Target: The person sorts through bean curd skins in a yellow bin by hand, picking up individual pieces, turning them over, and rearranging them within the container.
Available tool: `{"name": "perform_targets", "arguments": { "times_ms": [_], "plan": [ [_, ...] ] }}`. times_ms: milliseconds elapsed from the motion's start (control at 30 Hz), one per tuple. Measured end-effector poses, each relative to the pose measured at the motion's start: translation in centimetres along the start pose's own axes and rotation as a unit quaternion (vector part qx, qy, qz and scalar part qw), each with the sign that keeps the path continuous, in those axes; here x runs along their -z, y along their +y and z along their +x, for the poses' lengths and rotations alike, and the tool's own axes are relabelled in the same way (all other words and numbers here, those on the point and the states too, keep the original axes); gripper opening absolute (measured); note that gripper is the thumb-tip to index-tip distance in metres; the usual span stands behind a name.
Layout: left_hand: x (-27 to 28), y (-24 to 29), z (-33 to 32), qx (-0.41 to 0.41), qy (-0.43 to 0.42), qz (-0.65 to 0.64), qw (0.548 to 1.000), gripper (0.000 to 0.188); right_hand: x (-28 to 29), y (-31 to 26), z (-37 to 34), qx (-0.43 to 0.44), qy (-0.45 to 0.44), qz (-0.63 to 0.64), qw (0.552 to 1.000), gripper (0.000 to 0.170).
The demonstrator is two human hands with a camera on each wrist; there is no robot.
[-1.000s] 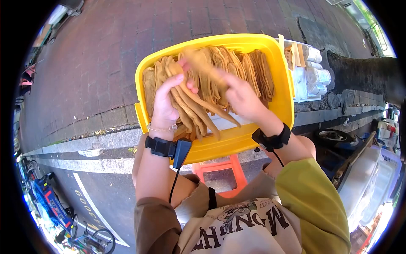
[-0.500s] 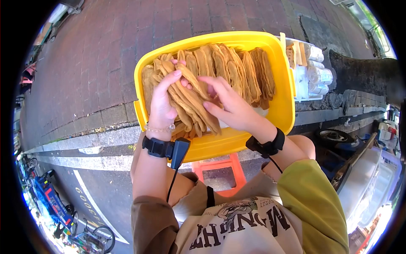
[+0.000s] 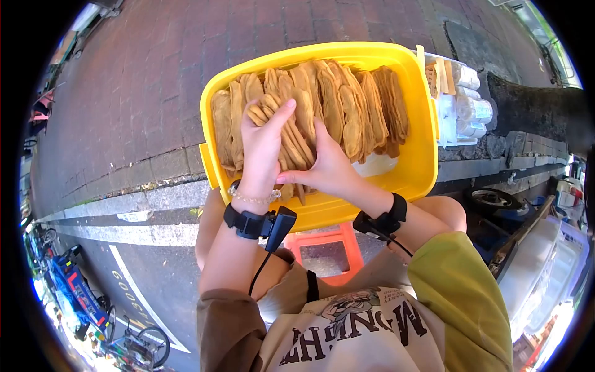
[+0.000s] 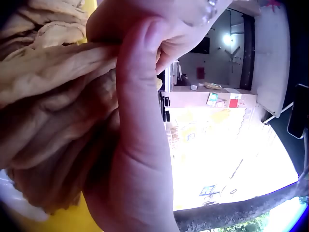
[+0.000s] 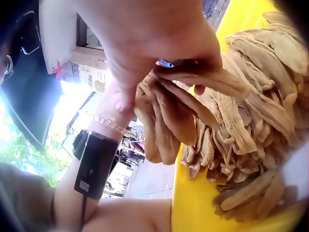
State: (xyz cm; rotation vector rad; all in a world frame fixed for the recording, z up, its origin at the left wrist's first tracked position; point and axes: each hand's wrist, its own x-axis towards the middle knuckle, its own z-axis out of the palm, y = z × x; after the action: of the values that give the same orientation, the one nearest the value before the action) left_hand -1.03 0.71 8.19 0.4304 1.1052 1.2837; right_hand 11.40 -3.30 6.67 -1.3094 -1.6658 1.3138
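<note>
Looking down from my head, I have my left hand wrapped round a bundle of long tan strips, my thumb lying along its upper side. My right hand cups the bundle's other side, its thumb reaching across to touch the heel of my left hand. The bundle is above the yellow tub, where more tan strips stand packed in rows. I take the step in hand to be gathering and evening up this bundle.

At my left wrist, the right thumb runs up close to the lens, its tip against my left hand, and the strips fan out on its far side. Most of my fingers are hidden here.

At my right wrist, the bundle hangs beneath my right palm with its ends spread apart, the tub's packed strips beyond it. To my eye, the next move calls for a steady left grip while the right hand squares those loose ends without bending the soft-looking strips.
</note>
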Motion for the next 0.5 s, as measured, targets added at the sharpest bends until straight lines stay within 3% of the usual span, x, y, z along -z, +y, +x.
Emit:
{"name": "perform_targets", "arguments": {
  "times_ms": [100, 133, 167, 233, 300, 367, 400, 500],
  "plan": [
    [0.5, -0.7, 0.2, 0.033, -0.003, 0.037, 0.999, 0.045, 0.1, 1.5, 0.4, -0.058, -0.060, 0.085, 0.993, 0.098],
    [0.8, -0.7, 0.2, 0.072, 0.032, 0.089, 0.993, 0.037, 0.1, 1.9, 0.6, -0.127, -0.075, 0.159, 0.976, 0.085],
    [1.3, -0.6, 0.4, 0.072, 0.032, 0.089, 0.993, 0.037, 0.3, 2.2, 0.8, -0.128, -0.075, 0.160, 0.976, 0.085],
    [1.7, 0.1, 0.7, 0.092, -0.147, -0.098, 0.980, 0.040, 0.6, 2.5, 1.0, -0.125, -0.043, 0.288, 0.948, 0.070],
    [1.3, 0.5, 0.5, 0.099, -0.150, -0.081, 0.980, 0.049, 1.1, 2.3, 1.2, -0.144, -0.039, 0.300, 0.942, 0.064],
    [1.1, 0.9, 0.4, 0.096, -0.224, -0.090, 0.966, 0.055, 1.8, 1.4, 1.3, -0.206, -0.034, 0.444, 0.871, 0.063],
    [1.0, 1.1, 0.2, 0.096, -0.223, -0.091, 0.966, 0.055, 1.8, 1.4, 1.4, -0.209, -0.030, 0.442, 0.872, 0.066],
    [0.4, 1.2, -0.2, 0.055, -0.162, 0.069, 0.983, 0.053, 2.2, 1.3, 1.5, -0.205, -0.051, 0.452, 0.867, 0.067]
  ]
}}
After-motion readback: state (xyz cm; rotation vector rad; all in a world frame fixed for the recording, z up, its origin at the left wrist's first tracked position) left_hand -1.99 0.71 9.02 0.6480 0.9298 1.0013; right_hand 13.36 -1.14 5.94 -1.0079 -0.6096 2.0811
